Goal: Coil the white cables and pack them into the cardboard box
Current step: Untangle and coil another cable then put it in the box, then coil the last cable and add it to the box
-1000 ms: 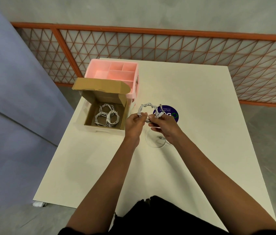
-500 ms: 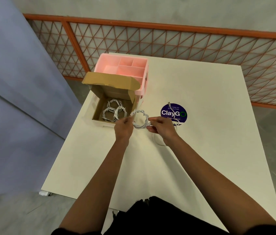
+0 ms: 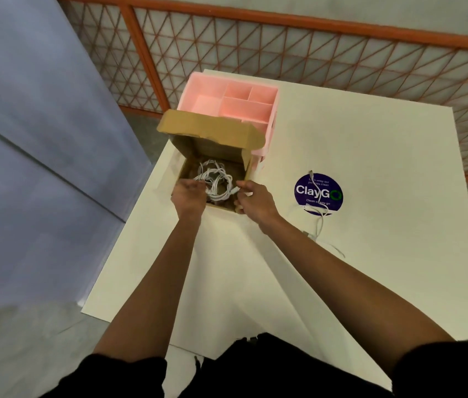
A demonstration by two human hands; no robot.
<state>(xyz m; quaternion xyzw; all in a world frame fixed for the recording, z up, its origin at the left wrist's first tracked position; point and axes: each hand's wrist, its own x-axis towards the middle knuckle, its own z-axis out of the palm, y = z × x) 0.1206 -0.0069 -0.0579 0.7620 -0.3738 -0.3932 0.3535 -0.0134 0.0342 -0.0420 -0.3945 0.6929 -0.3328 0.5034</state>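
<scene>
The open cardboard box stands at the table's left edge, lid flap raised at the back. Several coiled white cables lie inside it. Both my hands are at the box's near rim with one coiled white cable between them, low over the other coils. My left hand holds the coil's left side with curled fingers. My right hand pinches its right side, by a plug end. A loose, uncoiled white cable lies on the table to the right, across a round blue sticker.
A pink compartment organiser sits right behind the box. The white table ends close to the box's left side. An orange mesh railing runs along the far side, a grey-blue partition on the left.
Both hands have carried the coil leftward from above the table near the sticker to over the box and lowered it to the coils inside. The view has shifted closer to the box.
</scene>
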